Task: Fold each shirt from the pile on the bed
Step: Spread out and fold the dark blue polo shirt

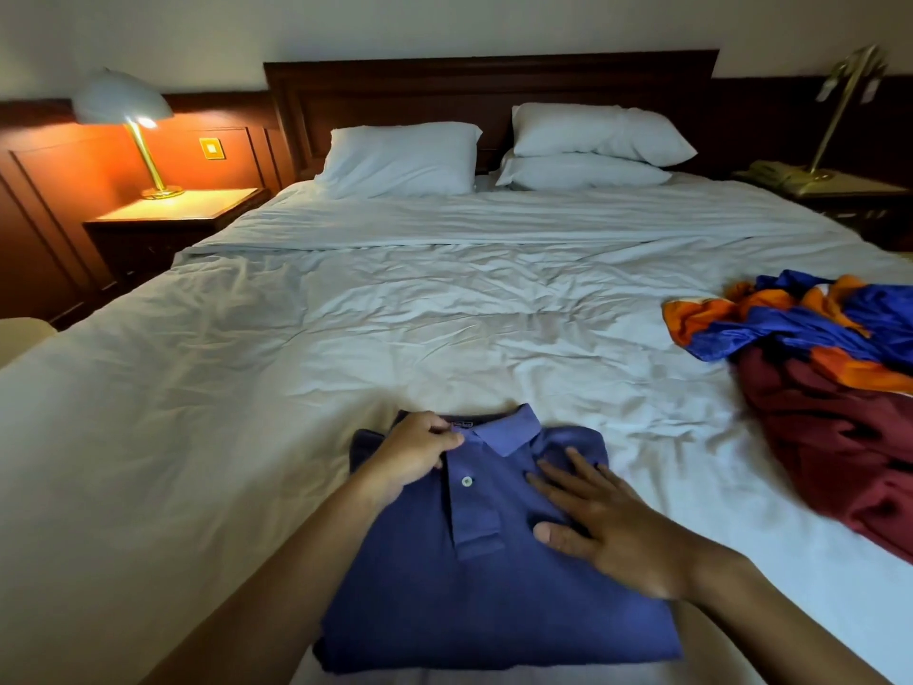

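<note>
A blue polo shirt (469, 585) lies folded into a rectangle at the near edge of the bed (346, 328), collar away from me. My left hand (415, 449) pinches the left side of the collar with curled fingers. My right hand (602, 526) lies flat on the shirt's right chest, fingers straight and spread. At the right edge of the bed sits a loose pile: a blue and orange shirt (800, 323) on top of a dark red shirt (840, 437).
Three white pillows (400, 158) lean against the dark wooden headboard (494, 86). A lit lamp (128, 121) stands on the left nightstand (173, 215). A brass lamp and a telephone (785, 175) sit on the right nightstand. The sheet is wrinkled.
</note>
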